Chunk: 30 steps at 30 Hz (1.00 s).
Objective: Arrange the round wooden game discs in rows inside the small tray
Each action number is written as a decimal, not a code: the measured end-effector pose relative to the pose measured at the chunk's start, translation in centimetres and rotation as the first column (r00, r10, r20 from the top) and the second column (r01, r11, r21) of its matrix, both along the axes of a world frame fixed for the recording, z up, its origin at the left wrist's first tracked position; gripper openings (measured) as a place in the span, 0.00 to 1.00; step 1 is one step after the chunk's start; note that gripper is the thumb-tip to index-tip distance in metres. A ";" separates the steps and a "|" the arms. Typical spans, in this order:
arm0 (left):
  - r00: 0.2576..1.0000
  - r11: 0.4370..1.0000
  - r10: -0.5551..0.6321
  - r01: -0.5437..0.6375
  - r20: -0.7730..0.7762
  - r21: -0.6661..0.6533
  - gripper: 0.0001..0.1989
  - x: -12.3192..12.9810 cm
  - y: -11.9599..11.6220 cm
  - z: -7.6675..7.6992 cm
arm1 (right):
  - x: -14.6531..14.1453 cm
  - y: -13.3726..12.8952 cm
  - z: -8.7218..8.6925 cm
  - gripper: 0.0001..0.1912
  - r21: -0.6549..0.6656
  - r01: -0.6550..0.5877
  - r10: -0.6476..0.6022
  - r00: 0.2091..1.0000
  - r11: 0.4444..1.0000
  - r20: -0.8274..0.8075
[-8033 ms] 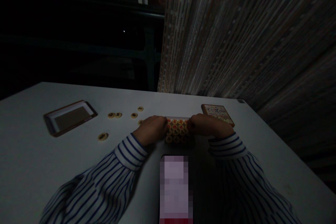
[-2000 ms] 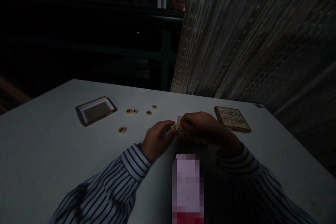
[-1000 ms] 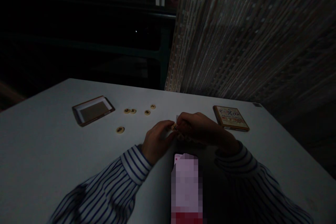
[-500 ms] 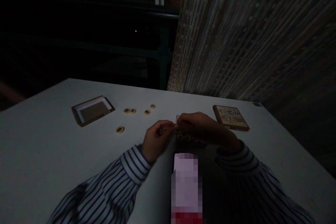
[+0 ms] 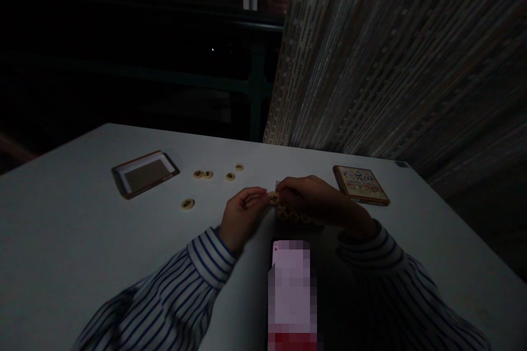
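Observation:
Between the thumb and fingers of my left hand [image 5: 239, 219] is a round, pale xiangqi piece [image 5: 273, 198] with a dark character facing up. Just right of it, my right hand [image 5: 313, 197] is closed, its curled fingertips close to the piece's right edge; what they grip is hidden. A whitish corner shows behind those fingertips. Below and partly under my right hand, several more xiangqi pieces [image 5: 293, 217] lie in rows in what looks like a dark tray, mostly in shadow.
Several loose xiangqi pieces [image 5: 208, 174] lie on the white table [image 5: 135, 241] left of my hands. An open shallow box [image 5: 168, 176] sits further left, and a printed box lid [image 5: 364, 184] lies at right. A lit phone [image 5: 290, 285] is in front; a string curtain [image 5: 349, 55] hangs behind.
The xiangqi piece between my hands has turned from edge-on to face-up and shifted slightly left. My left hand has moved slightly left; my right hand stays nearly in place.

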<state>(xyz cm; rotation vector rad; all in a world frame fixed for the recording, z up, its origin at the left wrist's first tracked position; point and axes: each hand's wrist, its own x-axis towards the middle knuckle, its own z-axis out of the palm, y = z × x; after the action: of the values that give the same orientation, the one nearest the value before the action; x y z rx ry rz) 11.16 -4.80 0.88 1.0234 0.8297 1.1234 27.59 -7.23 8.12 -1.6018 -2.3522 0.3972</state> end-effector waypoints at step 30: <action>0.992 0.997 -0.075 0.076 -0.097 0.012 0.14 0.0 -0.2 -0.3 | -0.3 0.1 0.2 0.12 -0.050 -0.072 0.069 0.996 0.996 -0.064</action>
<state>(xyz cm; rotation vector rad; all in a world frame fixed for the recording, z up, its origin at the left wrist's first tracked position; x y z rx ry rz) 11.14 -5.04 0.54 1.1200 0.8527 1.0241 27.24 -7.14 8.33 -1.5092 -2.3749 0.5195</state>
